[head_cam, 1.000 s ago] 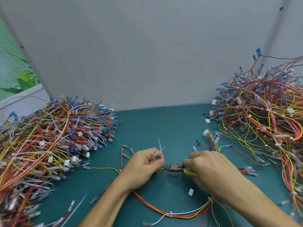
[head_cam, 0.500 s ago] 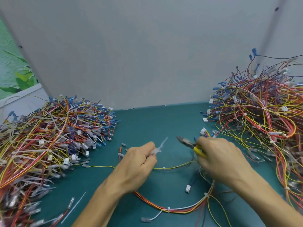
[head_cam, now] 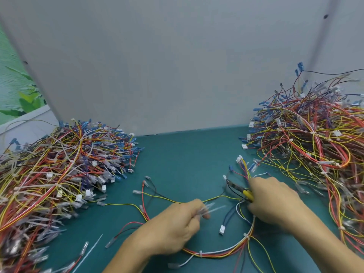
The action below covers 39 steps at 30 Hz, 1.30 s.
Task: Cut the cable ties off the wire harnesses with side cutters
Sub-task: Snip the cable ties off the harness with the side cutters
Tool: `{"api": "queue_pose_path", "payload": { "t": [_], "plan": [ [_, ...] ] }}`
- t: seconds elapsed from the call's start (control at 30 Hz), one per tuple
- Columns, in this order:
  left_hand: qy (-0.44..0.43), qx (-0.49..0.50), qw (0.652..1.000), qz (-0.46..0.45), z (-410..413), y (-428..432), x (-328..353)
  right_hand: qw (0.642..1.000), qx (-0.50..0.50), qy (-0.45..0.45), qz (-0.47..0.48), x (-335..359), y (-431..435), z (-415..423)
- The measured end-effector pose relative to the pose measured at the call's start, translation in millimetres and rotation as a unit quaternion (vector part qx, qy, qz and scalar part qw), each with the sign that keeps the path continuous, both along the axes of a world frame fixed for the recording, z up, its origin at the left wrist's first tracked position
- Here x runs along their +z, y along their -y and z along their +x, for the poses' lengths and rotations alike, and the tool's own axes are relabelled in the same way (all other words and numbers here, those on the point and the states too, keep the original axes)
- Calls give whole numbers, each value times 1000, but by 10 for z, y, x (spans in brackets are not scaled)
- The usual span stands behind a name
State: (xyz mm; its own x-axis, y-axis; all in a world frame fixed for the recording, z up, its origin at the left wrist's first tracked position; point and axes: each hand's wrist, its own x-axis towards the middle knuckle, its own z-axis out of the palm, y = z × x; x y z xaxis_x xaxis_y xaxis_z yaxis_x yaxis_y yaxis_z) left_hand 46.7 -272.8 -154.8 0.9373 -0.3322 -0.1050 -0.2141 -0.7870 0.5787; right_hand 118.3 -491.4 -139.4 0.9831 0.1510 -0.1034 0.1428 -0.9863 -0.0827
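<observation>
One wire harness (head_cam: 222, 253) of red, yellow, white and blue wires lies spread on the green table between my hands, with white cable ties (head_cam: 201, 254) on its bundled part. My right hand (head_cam: 273, 201) grips the yellow-handled side cutters (head_cam: 239, 189), whose dark jaws point up and left above the wires. My left hand (head_cam: 177, 225) pinches several loose translucent cable ties (head_cam: 210, 208), blurred by motion, just above the harness's yellow wire.
A big heap of harnesses mixed with cut ties (head_cam: 57, 174) fills the left of the green table (head_cam: 187, 158). Another tangled heap of harnesses (head_cam: 315, 150) fills the right. A loose tie (head_cam: 88, 253) lies near the front left. A grey wall stands behind.
My right hand has drawn the cutters down and right, closer to the harness. My left hand has moved right with the cut ties, and the wires have spread out.
</observation>
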Motion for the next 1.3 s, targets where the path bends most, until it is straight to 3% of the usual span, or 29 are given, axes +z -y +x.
{"api": "queue_pose_path", "payload": {
  "t": [0.07, 0.13, 0.2, 0.23, 0.33, 0.47, 0.53, 0.6, 0.7, 0.8, 0.87, 0.97, 1.1, 1.17, 1.3],
  "plan": [
    [-42, 45, 987, -152, 25, 2, 4, 998, -24, 9, 64, -20, -8, 37],
    [-65, 120, 940, -312, 48, -14, 45, 983, -54, 39, 173, -42, -18, 101],
    [-69, 158, 884, -435, 60, -39, 121, 935, -98, 66, 334, -32, -55, 181],
    [-60, 161, 866, -470, 58, -61, 157, 895, -124, 72, 423, -11, -88, 225],
    [-66, 144, 864, -477, 14, -134, 264, 750, -177, 71, 634, 83, -194, 370],
    [-188, 124, 893, -389, -51, -117, 283, 584, -205, 57, 783, 300, -326, 498],
    [-223, 169, 875, -395, -32, -76, 235, 523, -215, 52, 823, 350, -361, 523],
    [-216, 228, 837, -448, 28, -42, 203, 495, -214, 44, 841, 351, -377, 522],
    [-146, 303, 739, -584, 170, -77, 194, 524, -177, 17, 833, 313, -365, 502],
    [-102, 336, 645, -678, 288, -187, 227, 599, -112, 16, 793, 293, -293, 492],
    [-90, 342, 610, -709, 328, -264, 228, 647, -64, 22, 759, 307, -225, 490],
    [-77, 357, 591, -719, 367, -345, 195, 693, -4, 20, 721, 346, -138, 488],
    [-81, 356, 600, -712, 411, -364, 123, 720, 43, 8, 692, 379, -106, 469],
    [-76, 356, 627, -689, 424, -350, 91, 730, 53, 2, 682, 380, -110, 462],
    [33, 346, 777, -524, 433, -321, 50, 750, 58, -14, 658, 366, -131, 462]
  ]
}}
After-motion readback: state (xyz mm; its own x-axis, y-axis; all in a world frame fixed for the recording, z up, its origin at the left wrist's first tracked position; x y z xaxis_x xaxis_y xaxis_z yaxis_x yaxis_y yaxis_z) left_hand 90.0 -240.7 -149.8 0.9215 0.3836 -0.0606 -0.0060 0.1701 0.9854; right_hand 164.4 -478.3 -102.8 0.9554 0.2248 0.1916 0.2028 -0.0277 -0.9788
